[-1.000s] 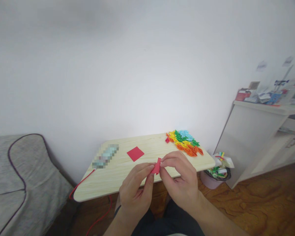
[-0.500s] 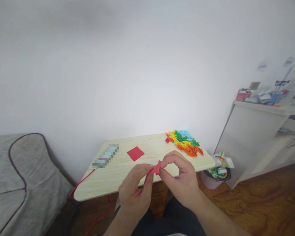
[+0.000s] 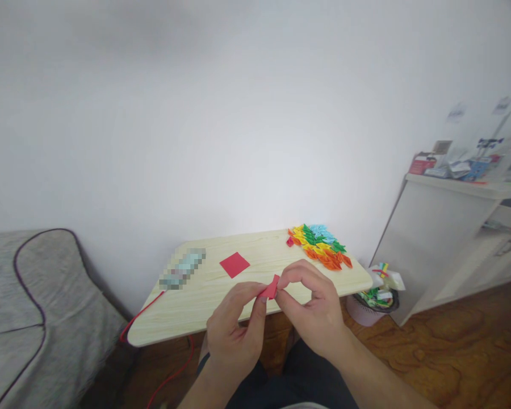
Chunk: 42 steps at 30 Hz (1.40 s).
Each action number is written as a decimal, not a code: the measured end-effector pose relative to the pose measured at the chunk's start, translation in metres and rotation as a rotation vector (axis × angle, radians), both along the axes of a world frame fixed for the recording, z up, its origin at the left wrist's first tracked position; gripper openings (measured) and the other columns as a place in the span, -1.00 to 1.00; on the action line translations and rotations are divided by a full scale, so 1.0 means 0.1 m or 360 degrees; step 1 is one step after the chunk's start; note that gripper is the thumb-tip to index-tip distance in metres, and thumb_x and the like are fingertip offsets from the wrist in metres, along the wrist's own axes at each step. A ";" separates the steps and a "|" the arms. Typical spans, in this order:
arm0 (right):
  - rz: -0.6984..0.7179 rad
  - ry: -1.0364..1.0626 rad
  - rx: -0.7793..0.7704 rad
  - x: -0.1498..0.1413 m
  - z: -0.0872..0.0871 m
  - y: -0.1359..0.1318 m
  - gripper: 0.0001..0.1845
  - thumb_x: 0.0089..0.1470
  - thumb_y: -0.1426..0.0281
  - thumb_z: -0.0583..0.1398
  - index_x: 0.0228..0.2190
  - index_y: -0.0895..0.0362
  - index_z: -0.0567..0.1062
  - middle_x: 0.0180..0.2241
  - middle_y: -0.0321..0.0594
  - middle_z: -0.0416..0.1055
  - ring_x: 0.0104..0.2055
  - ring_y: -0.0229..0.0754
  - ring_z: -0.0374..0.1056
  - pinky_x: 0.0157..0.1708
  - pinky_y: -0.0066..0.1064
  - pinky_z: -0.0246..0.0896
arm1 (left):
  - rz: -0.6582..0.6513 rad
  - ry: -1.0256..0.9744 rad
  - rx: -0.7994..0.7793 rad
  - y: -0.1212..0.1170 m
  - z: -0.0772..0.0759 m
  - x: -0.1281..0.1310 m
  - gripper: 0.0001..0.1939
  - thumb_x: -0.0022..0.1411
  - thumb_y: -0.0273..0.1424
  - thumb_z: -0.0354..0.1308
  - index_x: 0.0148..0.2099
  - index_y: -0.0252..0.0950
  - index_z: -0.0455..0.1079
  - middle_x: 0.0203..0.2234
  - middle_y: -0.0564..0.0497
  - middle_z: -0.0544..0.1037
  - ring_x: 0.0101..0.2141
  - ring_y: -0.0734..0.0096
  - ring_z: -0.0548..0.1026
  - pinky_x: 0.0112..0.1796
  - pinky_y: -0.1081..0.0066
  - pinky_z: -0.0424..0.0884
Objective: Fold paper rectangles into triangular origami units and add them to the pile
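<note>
A small folded piece of red paper (image 3: 271, 288) is held in the air above the table's front edge. My left hand (image 3: 238, 321) pinches its left end between thumb and fingers. The thumb and index finger of my right hand (image 3: 313, 301) close on its right edge. Fingertips hide part of the folds. Beyond my hands, a flat red paper square (image 3: 234, 264) lies on the pale wooden table (image 3: 174, 318).
Folded paper pieces (image 3: 321, 247) in orange, yellow, green and blue cover the table's right end, with a small red piece (image 3: 290, 242) beside them. A blurred-out flat item (image 3: 183, 269) with a red cable lies left. A bin (image 3: 368, 312) and cabinet (image 3: 447, 238) stand right, a grey sofa (image 3: 68, 307) left.
Both hands keep their pinch on the folded red paper. The paper tilts slightly between the frames while the right fingers shift a little along its edge. Everything on the table stays put.
</note>
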State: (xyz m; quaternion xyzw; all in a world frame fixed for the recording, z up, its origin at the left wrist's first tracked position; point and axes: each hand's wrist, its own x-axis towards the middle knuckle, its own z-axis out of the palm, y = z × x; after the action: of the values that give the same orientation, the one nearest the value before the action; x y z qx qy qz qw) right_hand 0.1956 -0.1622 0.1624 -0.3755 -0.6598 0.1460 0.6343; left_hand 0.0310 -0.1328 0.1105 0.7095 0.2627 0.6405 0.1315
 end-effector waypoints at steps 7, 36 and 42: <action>0.0004 -0.0093 -0.0038 0.02 0.00 0.03 -0.79 0.10 0.62 0.29 -0.31 0.05 0.57 -0.29 -0.26 0.49 -0.20 -0.14 0.45 -0.14 -0.29 0.34 | 0.0069 0.0072 0.0020 0.05 0.03 0.00 -0.69 0.25 -0.61 0.26 0.00 -0.21 0.54 -0.18 -0.06 0.66 -0.16 0.26 0.63 -0.09 0.29 0.56; 0.1039 0.0424 -0.0556 0.00 -0.13 1.66 -0.44 0.13 0.22 0.40 0.13 -0.01 0.44 -0.30 -0.29 0.38 -0.32 -0.20 0.33 -0.32 -0.33 0.35 | -0.0592 -0.0584 -0.0542 1.86 0.41 0.20 -0.85 0.29 -0.34 0.37 -0.09 -0.19 0.67 -0.18 -0.03 0.67 -0.18 0.34 0.60 -0.18 0.40 0.55; 0.0979 0.0370 -0.0500 0.02 0.00 2.11 -0.49 0.15 0.12 0.36 0.09 -0.03 0.47 -0.33 -0.29 0.39 -0.31 -0.16 0.34 -0.31 -0.29 0.38 | -0.0459 -0.0541 -0.0349 2.26 0.61 0.24 -0.84 0.26 -0.33 0.40 -0.10 -0.18 0.69 -0.14 -0.04 0.70 -0.09 0.25 0.63 0.00 0.26 0.56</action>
State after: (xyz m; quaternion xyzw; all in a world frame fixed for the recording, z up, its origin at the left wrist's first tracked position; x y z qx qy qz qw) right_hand 0.1978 0.0489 0.1627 -0.2334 -0.6350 0.4712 0.5660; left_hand 0.0550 0.0930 0.1720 0.6033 0.2008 0.6929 0.3399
